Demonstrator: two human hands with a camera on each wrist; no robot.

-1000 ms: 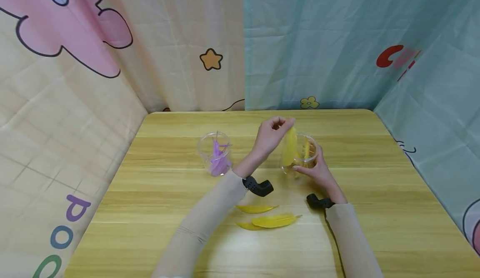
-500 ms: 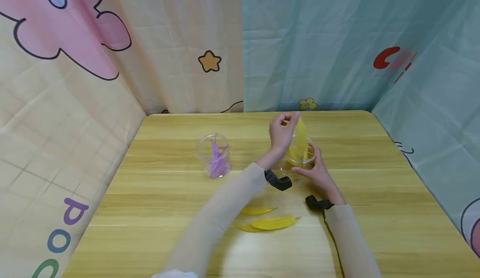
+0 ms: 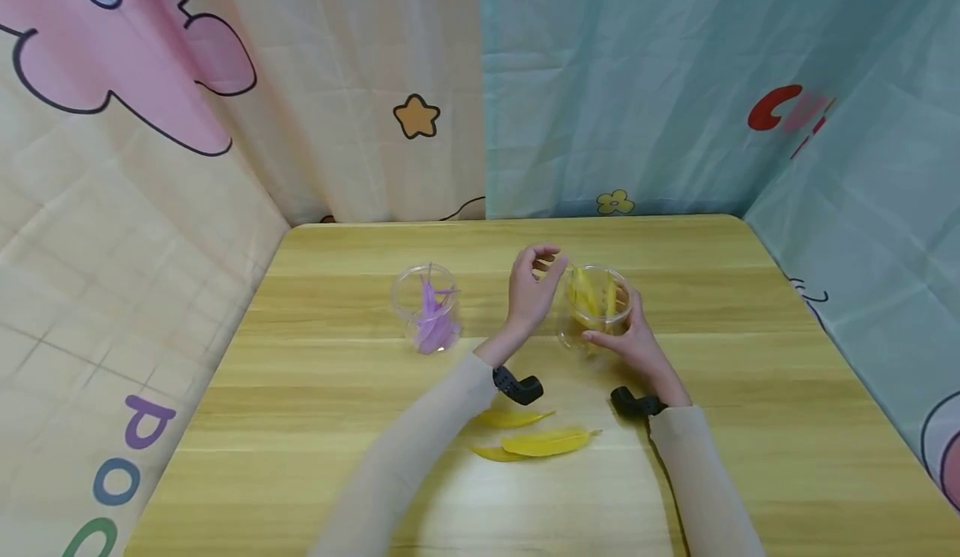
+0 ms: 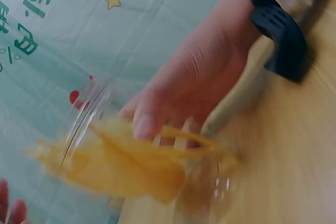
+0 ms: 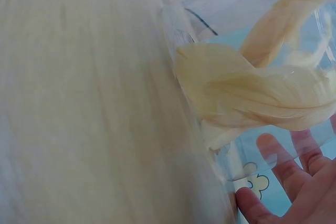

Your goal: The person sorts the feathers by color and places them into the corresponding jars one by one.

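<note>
My right hand (image 3: 637, 342) grips the side of a clear plastic cup (image 3: 570, 336), thumb in front and fingers round the far right. Several yellow feathers (image 3: 588, 292) stand in that cup. Through its wall in the right wrist view, a broad yellow feather (image 5: 257, 95) shows, with my right fingers (image 5: 289, 169) against the plastic. My left hand (image 3: 532, 290) hovers just left of the cup's rim, fingers loosely bent and holding nothing. Only its fingertips (image 4: 11, 205) enter the left wrist view, where the feathers (image 4: 115, 161) are blurred.
A second clear cup (image 3: 400, 292) with purple feathers (image 3: 437, 328) stands to the left. Loose yellow feathers (image 3: 547, 442) lie on the wooden table (image 3: 750, 457) nearer the front, partly behind the left sleeve (image 3: 420, 449). Printed curtains (image 3: 637, 82) border the back and sides.
My left hand carried a yellow feather over the right cup, let it go inside, then drew back to the left. My right hand kept its hold on the cup.
</note>
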